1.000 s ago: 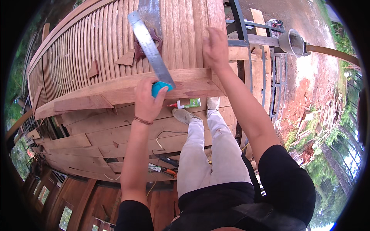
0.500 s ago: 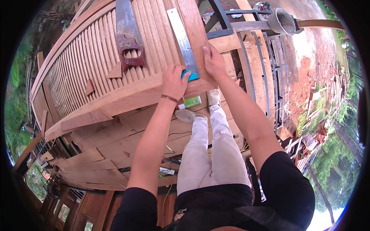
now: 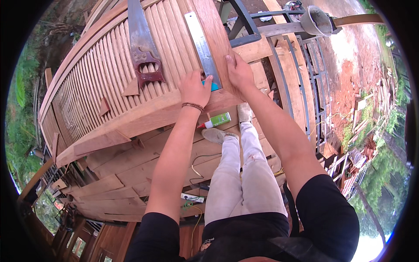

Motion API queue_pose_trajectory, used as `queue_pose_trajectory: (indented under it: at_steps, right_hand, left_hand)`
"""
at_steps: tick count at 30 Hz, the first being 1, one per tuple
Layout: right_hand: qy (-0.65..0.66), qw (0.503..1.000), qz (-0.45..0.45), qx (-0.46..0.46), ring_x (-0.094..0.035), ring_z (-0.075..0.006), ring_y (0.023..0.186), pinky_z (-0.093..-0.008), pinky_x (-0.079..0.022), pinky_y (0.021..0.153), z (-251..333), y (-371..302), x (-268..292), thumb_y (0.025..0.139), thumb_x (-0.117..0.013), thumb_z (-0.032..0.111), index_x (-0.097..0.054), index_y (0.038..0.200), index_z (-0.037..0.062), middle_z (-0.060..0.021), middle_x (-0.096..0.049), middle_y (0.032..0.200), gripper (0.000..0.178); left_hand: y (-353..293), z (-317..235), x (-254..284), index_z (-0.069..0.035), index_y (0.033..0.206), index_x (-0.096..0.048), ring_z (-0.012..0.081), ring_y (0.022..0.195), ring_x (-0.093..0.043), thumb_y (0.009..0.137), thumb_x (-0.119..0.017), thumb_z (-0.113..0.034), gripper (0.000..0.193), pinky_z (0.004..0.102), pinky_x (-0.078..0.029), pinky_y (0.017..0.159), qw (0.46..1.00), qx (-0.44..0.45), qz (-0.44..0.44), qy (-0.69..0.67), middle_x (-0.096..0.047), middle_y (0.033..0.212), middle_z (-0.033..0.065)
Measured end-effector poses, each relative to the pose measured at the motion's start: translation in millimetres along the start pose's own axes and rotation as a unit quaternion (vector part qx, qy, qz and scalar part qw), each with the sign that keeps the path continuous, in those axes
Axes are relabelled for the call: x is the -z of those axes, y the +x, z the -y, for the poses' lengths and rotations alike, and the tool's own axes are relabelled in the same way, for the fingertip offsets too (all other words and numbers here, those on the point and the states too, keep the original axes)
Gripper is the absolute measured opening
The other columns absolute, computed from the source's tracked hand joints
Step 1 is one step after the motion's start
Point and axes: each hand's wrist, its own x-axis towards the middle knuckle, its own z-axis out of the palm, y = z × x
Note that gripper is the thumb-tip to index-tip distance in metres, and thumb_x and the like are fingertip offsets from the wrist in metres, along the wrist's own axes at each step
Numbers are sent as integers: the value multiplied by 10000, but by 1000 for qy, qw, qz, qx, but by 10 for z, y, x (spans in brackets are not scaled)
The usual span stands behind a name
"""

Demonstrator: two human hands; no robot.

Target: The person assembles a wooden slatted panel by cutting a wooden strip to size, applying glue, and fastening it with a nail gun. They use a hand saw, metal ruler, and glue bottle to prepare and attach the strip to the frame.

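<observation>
Slatted wooden panel (image 3: 89, 89): carries handsaw (image 3: 142, 37), blade flat on slats, dark red-brown handle at near end. Blue-stocked try square (image 3: 200, 43) right of handsaw, blade along right stile (image 3: 214, 37). Triangular wood offcut (image 3: 131, 88) just left of handsaw's handle; smaller reddish wedge (image 3: 104, 107) farther left. Plank floor (image 3: 124, 157) below: green-and-white squeeze bottle (image 3: 219, 119), right of handsaw, nearer side.

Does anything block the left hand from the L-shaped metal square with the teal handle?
Nothing visible does: the left hand holds the square by its handle. The grey-bladed handsaw with a dark-red handle lies to the left, clear of both.
</observation>
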Motion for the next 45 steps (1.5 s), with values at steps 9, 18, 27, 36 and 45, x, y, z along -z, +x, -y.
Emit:
queue_pose_trajectory:
  at_steps: [9,18,27,36,45]
  right_hand:
    - [-12,1000,8,-4,-626,-435,1082,-494,-476,950,8,13,11,998,-459,468,-569,1321,86,-266,-665,1139,513]
    - [-29,999,14,-16,-604,-439,1127,-493,-458,991,-59,28,-6,994,-452,483,-530,1370,76,-282,-641,1189,560]
    - [-40,999,22,-24,-614,-437,1108,-497,-469,974,8,23,15,992,-456,477,-523,1385,84,-279,-649,1173,561]
    - [-24,999,17,-17,-622,-439,1088,-494,-478,962,-10,31,-5,986,-467,479,-553,1343,82,-276,-657,1151,541]
    - [-27,999,11,-19,-621,-435,1090,-497,-476,957,-24,35,-32,988,-467,475,-556,1340,94,-266,-662,1141,527]
  left_hand:
    - [149,-133,-136,-78,917,-736,308,923,-645,857,-719,-353,282,451,-437,845,985,166,33,12,-710,871,94]
    - [111,-185,-122,-88,884,-728,304,957,-605,837,-750,-294,212,468,-393,893,983,181,31,-13,-712,867,71]
    - [123,-181,-136,-86,920,-743,312,965,-604,839,-751,-302,231,475,-387,908,982,184,31,-3,-719,874,75]
    - [120,-231,-150,-91,900,-735,312,989,-591,835,-755,-297,217,486,-377,916,981,194,27,-2,-712,904,76]
    - [56,-153,-242,-110,907,-749,316,1017,-575,853,-734,-362,259,492,-384,923,986,160,-24,30,-673,960,88]
